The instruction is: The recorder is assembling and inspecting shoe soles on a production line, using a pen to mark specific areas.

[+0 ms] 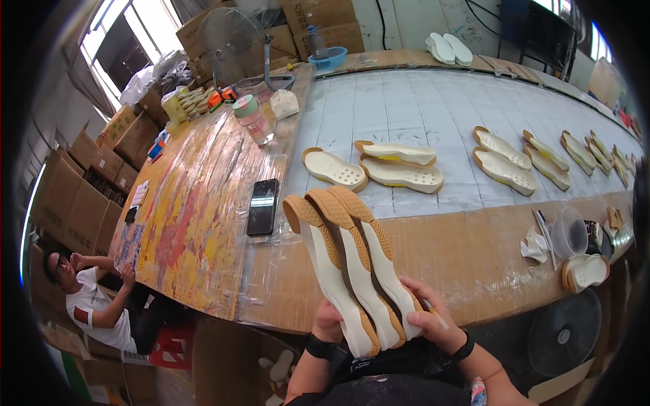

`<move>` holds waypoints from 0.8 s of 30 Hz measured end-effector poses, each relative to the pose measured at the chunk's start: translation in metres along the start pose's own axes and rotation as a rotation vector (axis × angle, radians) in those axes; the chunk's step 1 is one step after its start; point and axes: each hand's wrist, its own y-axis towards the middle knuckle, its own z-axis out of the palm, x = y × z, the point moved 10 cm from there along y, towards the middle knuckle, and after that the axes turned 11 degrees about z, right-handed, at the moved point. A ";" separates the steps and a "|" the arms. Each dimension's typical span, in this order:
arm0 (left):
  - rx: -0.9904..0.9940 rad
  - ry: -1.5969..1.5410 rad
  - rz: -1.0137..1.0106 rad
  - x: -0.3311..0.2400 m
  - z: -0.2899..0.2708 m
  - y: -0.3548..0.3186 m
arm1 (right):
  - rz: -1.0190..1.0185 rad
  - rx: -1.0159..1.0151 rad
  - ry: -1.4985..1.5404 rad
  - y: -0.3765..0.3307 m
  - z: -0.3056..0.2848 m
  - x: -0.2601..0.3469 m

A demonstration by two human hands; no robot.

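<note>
Three shoe soles, cream-white with tan tread, stand side by side between my hands, tilted over the front edge of the table. My left hand is closed on the lower left side of the group. On the lower right side, my right hand grips the soles with the thumb against the outermost one. A thin, pale stick-like thing shows by the right fingers; its kind is unclear. Just beyond the held soles, a single sole and a pair of soles lie on the white-covered conveyor belt.
More soles line the belt toward the right. A phone, a lidded jar and a fan stand left. A clear plastic cup and a sole pair sit at the right edge. A person sits at the far left.
</note>
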 end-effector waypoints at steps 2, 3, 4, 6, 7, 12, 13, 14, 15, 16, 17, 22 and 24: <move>-0.047 0.176 -0.041 0.006 -0.015 -0.005 | 0.011 0.041 -0.040 -0.007 0.003 -0.001; -0.040 0.176 -0.048 0.006 -0.015 -0.007 | 0.005 0.034 -0.040 -0.011 0.002 0.001; -0.001 0.260 -0.045 0.004 -0.011 -0.009 | 0.006 0.017 -0.133 -0.014 0.001 0.003; 0.038 0.346 -0.042 -0.002 0.004 -0.013 | 0.008 0.001 -0.225 -0.015 -0.002 0.004; 0.028 0.358 -0.047 -0.005 0.014 -0.013 | -0.178 -0.115 -0.578 -0.020 -0.005 0.020; 0.076 0.310 0.008 0.009 0.034 -0.009 | -0.218 -0.349 -0.877 -0.035 0.003 0.041; 0.098 0.352 0.027 0.009 0.039 -0.008 | -0.294 -0.358 -0.927 -0.039 0.009 0.047; 0.087 0.352 0.015 0.011 0.038 -0.011 | -0.364 -0.362 -0.975 -0.043 0.015 0.051; 0.022 0.247 -0.046 0.017 0.033 -0.015 | -0.358 -0.316 -0.904 -0.042 0.016 0.050; -0.034 0.140 -0.106 0.024 0.032 -0.015 | -0.351 -0.326 -0.900 -0.045 0.016 0.057; 0.028 0.163 -0.067 0.023 0.043 -0.014 | -0.231 -0.275 -0.828 -0.046 0.016 0.058; -0.023 0.052 -0.073 0.034 0.056 -0.019 | -0.153 -0.190 -0.796 -0.048 0.012 0.057; -0.041 0.010 -0.089 0.040 0.054 -0.022 | -0.130 -0.157 -0.773 -0.048 0.012 0.054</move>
